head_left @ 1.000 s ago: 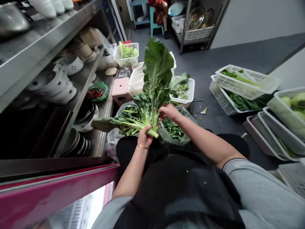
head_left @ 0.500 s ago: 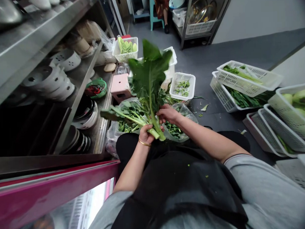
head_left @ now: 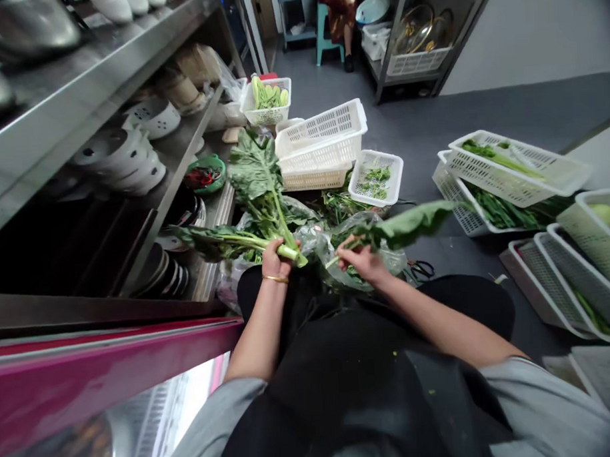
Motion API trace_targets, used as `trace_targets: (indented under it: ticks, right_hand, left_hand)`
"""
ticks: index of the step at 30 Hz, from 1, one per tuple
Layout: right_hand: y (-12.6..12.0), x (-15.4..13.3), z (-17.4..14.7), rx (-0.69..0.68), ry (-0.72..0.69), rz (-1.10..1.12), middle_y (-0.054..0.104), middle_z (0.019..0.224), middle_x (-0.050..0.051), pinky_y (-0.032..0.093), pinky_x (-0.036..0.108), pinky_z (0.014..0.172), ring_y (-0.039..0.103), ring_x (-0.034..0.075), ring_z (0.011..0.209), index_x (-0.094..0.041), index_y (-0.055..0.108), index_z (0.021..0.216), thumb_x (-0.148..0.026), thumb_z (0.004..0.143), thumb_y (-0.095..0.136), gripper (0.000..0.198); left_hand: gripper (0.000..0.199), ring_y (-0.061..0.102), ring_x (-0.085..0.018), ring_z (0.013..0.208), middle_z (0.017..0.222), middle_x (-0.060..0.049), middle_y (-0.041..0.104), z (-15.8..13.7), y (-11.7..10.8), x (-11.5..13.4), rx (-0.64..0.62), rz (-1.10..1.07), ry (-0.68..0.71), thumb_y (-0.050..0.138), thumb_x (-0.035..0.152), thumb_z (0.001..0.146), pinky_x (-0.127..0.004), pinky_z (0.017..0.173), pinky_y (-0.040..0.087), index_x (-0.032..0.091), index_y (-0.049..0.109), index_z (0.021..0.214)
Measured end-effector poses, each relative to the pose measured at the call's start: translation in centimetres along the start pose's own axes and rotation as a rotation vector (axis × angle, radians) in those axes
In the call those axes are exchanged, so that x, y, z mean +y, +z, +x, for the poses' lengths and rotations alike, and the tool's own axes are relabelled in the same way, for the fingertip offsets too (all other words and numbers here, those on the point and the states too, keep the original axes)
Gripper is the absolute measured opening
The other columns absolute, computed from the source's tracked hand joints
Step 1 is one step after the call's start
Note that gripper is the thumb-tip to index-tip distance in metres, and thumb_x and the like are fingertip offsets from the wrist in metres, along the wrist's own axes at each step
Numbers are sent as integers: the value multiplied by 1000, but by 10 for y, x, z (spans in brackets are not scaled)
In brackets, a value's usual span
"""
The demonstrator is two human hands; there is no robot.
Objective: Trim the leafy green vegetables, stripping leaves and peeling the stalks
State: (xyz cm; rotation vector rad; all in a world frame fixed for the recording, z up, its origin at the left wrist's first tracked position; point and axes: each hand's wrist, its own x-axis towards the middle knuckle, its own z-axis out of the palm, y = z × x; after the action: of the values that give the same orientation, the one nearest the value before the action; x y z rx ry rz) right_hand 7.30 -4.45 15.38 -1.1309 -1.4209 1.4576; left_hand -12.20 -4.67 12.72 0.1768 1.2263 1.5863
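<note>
My left hand (head_left: 276,259) is closed round the thick pale stems of some leafy greens (head_left: 257,180), whose big leaves fan out up and to the left. Between the fingers of my right hand (head_left: 361,261) is the stalk of a single large green leaf (head_left: 415,223), which points away to the right, apart from the bunch. Below my hands, a clear plastic bag (head_left: 369,221) with more greens in it lies in front of my knees. Part of another bag of greens (head_left: 250,256) shows under the left-hand bunch.
White baskets (head_left: 322,142) stand ahead, beside a small basket (head_left: 400,175) of leaf bits. Stacked vegetable baskets (head_left: 521,181) line the right. A steel shelf (head_left: 182,159) with bowls runs along my left. Scissors (head_left: 422,270) lie by my right knee. Someone sits on a stool (head_left: 323,38) far off.
My right hand has moved right, pulling one large leaf away from the bunch. My left hand, still gripping the stems, has shifted slightly left. The view has turned a little left.
</note>
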Motion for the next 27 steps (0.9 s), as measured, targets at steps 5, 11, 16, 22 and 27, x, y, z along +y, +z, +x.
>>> trace_targets:
  ticks: [5, 11, 16, 22, 27]
  right_hand:
    - [16, -13, 65, -82, 51, -63, 60, 55, -2, 50, 30, 49, 57, 15, 47, -16, 61, 83, -40, 63, 74, 34]
    - [29, 3, 54, 259, -136, -213, 69, 80, 5, 52, 35, 76, 65, 22, 82, -18, 62, 80, -35, 71, 65, 20]
    - [18, 9, 45, 264, -3, -19, 64, 62, 0, 51, 28, 54, 61, 17, 55, -20, 57, 76, -39, 69, 64, 21]
    - [22, 7, 69, 276, 70, 177, 54, 48, -6, 45, 23, 42, 48, 10, 40, -19, 53, 73, -43, 65, 67, 29]
    - [34, 25, 61, 378, -12, 260, 67, 74, 2, 54, 29, 63, 62, 15, 62, -17, 59, 84, -45, 62, 69, 37]
  left_hand:
    - [30, 60, -13, 55, 66, 3, 61, -19, 10, -29, -43, 19, 156, 71, 19, 49, -30, 60, 52, 15, 59, 76]
    - [27, 58, -11, 55, 62, 4, 60, -5, 22, -40, 6, -2, 218, 72, 15, 47, -25, 61, 49, 14, 61, 71]
    - [28, 65, -19, 70, 74, -4, 67, -17, 23, -43, -291, -78, -123, 73, 19, 51, -32, 71, 51, 13, 62, 76]
    - [25, 66, -23, 72, 69, -5, 65, -35, 35, -50, -336, -147, -262, 68, 21, 56, -38, 70, 53, 13, 62, 79]
    - [20, 61, -17, 57, 64, -3, 62, -5, 27, -41, -76, -114, -191, 63, 16, 54, -35, 64, 53, 12, 59, 73]
